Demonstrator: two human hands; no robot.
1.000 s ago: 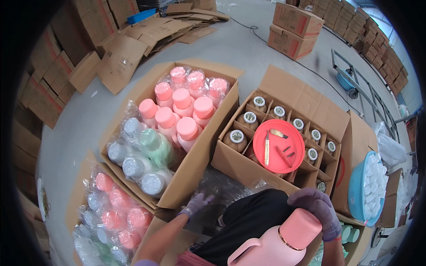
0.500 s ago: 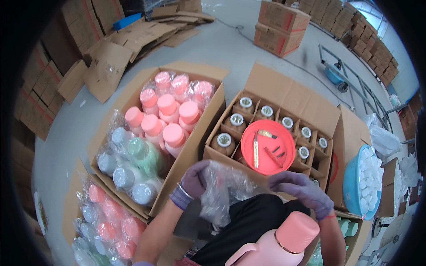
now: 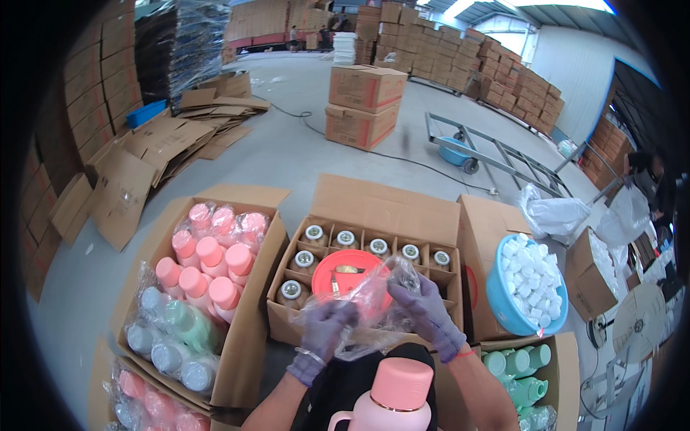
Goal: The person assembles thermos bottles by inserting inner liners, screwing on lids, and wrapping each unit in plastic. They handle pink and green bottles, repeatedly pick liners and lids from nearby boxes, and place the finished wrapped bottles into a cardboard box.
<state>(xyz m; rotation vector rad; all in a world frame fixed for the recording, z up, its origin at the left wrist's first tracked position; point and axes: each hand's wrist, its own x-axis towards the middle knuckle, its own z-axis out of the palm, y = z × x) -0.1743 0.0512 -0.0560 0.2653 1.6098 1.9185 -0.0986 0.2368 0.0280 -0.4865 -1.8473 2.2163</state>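
Head view: both gloved hands, left (image 3: 325,332) and right (image 3: 428,310), have raised the clear plastic bag (image 3: 363,302), fingers pinching it.

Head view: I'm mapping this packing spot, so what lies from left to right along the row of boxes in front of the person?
Carton of pink and green flasks → divided carton with a red lid on it → blue basin of white caps → brown box.
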